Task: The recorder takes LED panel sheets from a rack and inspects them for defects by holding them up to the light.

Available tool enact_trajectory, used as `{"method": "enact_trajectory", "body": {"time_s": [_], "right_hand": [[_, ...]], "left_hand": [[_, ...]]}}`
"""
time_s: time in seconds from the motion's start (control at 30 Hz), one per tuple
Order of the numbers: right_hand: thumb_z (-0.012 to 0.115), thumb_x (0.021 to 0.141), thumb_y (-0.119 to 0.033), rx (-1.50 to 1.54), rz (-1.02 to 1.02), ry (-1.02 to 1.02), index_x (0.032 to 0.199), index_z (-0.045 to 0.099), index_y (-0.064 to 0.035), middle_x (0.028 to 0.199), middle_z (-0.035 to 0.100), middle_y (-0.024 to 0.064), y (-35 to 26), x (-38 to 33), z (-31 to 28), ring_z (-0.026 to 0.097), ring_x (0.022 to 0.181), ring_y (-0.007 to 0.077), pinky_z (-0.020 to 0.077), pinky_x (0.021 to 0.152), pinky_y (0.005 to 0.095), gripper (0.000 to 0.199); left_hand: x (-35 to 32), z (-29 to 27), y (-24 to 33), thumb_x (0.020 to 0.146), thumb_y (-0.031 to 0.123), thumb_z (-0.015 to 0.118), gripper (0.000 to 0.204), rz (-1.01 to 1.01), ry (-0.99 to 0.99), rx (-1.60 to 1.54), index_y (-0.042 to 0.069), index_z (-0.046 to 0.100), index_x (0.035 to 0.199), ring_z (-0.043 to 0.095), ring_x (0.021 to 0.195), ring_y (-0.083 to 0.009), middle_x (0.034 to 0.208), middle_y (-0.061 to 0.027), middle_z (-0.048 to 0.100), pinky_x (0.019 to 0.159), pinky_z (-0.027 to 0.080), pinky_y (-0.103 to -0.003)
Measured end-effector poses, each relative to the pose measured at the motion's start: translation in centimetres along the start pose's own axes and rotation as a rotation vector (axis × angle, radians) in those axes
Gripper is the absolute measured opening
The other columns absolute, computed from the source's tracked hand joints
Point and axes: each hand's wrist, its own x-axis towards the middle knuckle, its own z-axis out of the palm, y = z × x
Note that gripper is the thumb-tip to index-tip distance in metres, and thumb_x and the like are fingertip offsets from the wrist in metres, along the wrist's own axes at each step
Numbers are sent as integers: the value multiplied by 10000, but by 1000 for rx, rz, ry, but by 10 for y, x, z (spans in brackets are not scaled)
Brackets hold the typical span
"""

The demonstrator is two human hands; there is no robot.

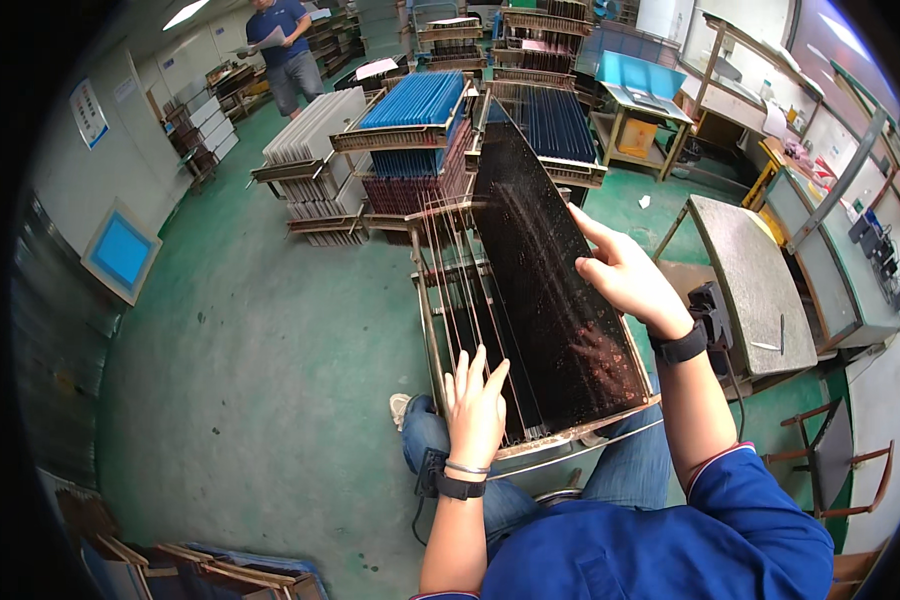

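Dark panel (550,290): large, thin, near-black sheet w/ fine speckle, reddish tint toward lower right corner. Held tilted, top corner pointing away from person, bottom edge down in the wire rack (470,330) in front of person's knees.

Right hand (625,275): on panel's right edge, about mid-height; thumb on the face, fingers wrapped behind edge – clamped on panel. Black wrist strap w/ small black device just below the hand.

Left hand (475,400): fingers spread apart, flat, palm down, resting on tops of dark sheets standing in rack's near left part. Not gripping anything. Black band + thin bracelet at wrist.

Rack: metal frame, thin upright wires as dividers, several dark sheets standing in slots left of the held panel.

Surroundings: person seated, blue top, jeans. Green floor (260,340). Beyond rack, more racks stacked w/ blue sheets (415,100), white sheets (315,125), dark ones further right. Grey bench (750,280) to the right, near right hand but apart. Another person (282,45) in blue stands far back left, holding papers.
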Motion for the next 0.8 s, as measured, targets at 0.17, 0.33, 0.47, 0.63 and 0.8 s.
{"method": "enact_trajectory", "body": {"time_s": [0.17, 0.33, 0.47, 0.63, 0.8], "right_hand": [[450, 715, -68, -110, 4, -22, 1346, 345, -50, 849, 615, 251, 7, 8, 13, 632, 685, 269, 483, 726, 346, 640], [505, 743, -98, -731, 87, -192, 1315, 334, -4, 817, 620, 251, 37, 0, 64, 602, 679, 412, 492, 659, 489, 604], [533, 819, -256, -870, -163, -59, 1244, 427, 18, 1297, 422, 236, 75, -40, 110, 423, 1193, 350, 372, 941, 498, 517], [524, 793, -329, -829, -38, -358, 934, 650, 12, 1343, 383, 229, 67, -48, 140, 263, 1309, 357, 125, 1039, 594, 390], [507, 759, -216, -810, -24, -292, 894, 657, 7, 1272, 474, 198, 76, -34, 130, 353, 1266, 314, 168, 996, 640, 300]], "left_hand": [[0, -3, 0, 735, -8, 522, 480, -13, -34, 25, 160, 575, 1181, 288, 1287, -354, 1358, -141, 375, 1041, 224, -531], [-2, -3, -3, 741, 9, 528, 479, -5, -18, 21, 163, 564, 1193, 289, 1287, -349, 1355, -139, 381, 1037, 230, -532], [-2, 3, -2, 772, 47, 539, 485, -14, 5, 27, 117, 475, 1248, 303, 1284, -325, 1351, -124, 385, 1047, 234, -502], [-5, 7, -7, 784, 72, 544, 428, -88, 88, -81, 69, 408, 1191, 291, 1298, -311, 1370, -142, 348, 1060, 210, -492], [4, 13, 0, 764, 67, 582, 428, -47, 146, -67, 59, 418, 1159, 314, 1288, -310, 1348, -141, 378, 1053, 234, -488]]}}
